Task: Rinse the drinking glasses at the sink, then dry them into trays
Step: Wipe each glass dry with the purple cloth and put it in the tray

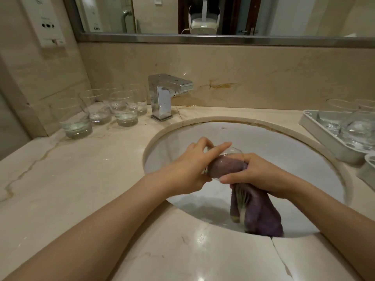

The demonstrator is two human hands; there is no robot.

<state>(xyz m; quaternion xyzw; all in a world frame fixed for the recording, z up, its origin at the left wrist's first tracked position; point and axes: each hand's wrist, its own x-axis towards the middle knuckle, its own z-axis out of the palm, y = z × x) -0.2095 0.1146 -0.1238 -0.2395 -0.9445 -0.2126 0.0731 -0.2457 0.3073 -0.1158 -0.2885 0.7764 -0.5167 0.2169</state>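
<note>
While we lean over sink [178,138], left hand [188,169] grips one drinking glass [223,159] sideways above basin, fingers curled round it, index straight along top. Right hand [257,175] clamps purple cloth [257,211], one end stuffed inside glass, rest hanging down. We count six glasses [123,110] on counter left of faucet [164,96]. White tray [316,128] at right holds about four glasses, upside down.
</note>
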